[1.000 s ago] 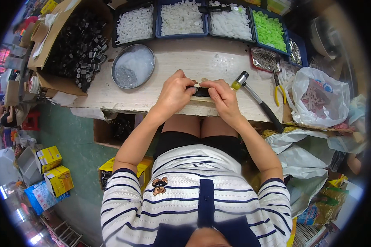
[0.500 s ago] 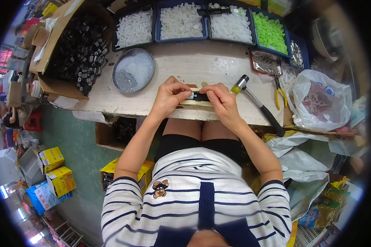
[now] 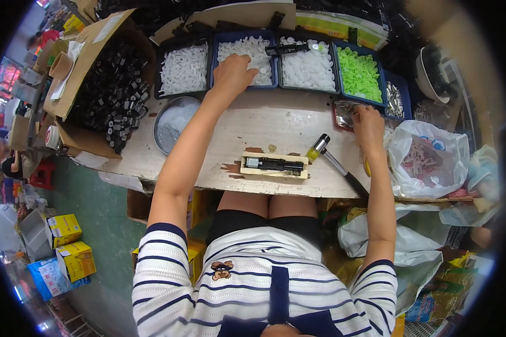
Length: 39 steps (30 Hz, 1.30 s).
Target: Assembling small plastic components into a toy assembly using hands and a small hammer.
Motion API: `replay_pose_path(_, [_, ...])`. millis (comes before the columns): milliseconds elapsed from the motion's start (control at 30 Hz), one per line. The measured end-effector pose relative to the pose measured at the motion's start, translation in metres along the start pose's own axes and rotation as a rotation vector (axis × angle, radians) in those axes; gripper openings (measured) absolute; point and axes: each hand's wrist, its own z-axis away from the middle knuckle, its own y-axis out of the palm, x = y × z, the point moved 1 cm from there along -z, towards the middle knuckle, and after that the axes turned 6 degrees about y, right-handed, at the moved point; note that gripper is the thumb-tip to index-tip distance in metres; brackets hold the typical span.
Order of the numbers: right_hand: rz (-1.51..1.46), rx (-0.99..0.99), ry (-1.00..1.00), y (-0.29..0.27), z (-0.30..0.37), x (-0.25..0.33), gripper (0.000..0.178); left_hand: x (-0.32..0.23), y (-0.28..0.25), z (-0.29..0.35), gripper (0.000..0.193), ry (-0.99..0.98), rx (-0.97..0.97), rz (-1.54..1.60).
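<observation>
My left hand [image 3: 234, 73] reaches into the blue tray [image 3: 244, 33] of small white plastic parts [image 3: 258, 49]. Its thumb stands apart from the bent fingers, and some fingertips are hidden. My right hand [image 3: 369, 128] is at the small red-rimmed tray [image 3: 343, 124] of thin metal pins [image 3: 346, 109], fingers drawn together; whatever they pinch is too small to make out. Between my arms, a black part with a silvery end [image 3: 272, 164] lies in a pale wooden holder [image 3: 275, 174] near the table's front edge, touched by neither hand.
Right of the holder lies a hammer [image 3: 343, 171] with a black grip. A round metal pan [image 3: 162, 143] and a carton [image 3: 67, 84] of black parts stand left. Trays of white pieces [image 3: 184, 68] and green pieces [image 3: 358, 73] line the back. A white plastic bag [image 3: 402, 146] stands right.
Both hands have left the black part, which now lies in the wooden holder. My left hand moved up to the white parts, my right hand moved right to the metal pins.
</observation>
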Motion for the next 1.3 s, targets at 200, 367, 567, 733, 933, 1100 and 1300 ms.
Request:
replay_pose_path(200, [0.034, 0.117, -0.072, 0.020, -0.014, 0.000, 0.013, 0.001, 0.012, -0.026, 0.024, -0.011, 0.187, -0.052])
replay_pose_path(367, [-0.013, 0.092, -0.107, 0.027, -0.015, -0.005, 0.011, 0.024, 0.014, -0.026, 0.024, 0.078, 0.038, 0.138])
replay_pose_path(567, [-0.317, 0.029, -0.095, 0.016, -0.008, -0.010, 0.010, 0.028, 0.003, -0.022, 0.021, -0.069, -0.074, 0.367])
replay_pose_path(733, [-0.479, -0.082, -0.143, 0.012, -0.001, -0.014, 0.012, 0.033, 0.003, -0.013, 0.024, -0.269, -0.090, 0.833])
replay_pose_path(933, [-1.147, 0.054, 0.152, -0.012, 0.021, 0.010, 0.011, -0.013, -0.020, 0.046, 0.020, -0.321, -0.024, 1.486])
replay_pose_path(1100, [-1.439, 0.334, 0.046, -0.042, 0.061, 0.074, 0.012, -0.052, -0.010, 0.136, 0.017, -0.326, 0.140, 1.762])
replay_pose_path(1300, [-1.638, 0.561, 0.008, -0.049, 0.087, 0.123, 0.009, -0.073, -0.008, 0.183, 0.019, -0.263, 0.123, 1.594])
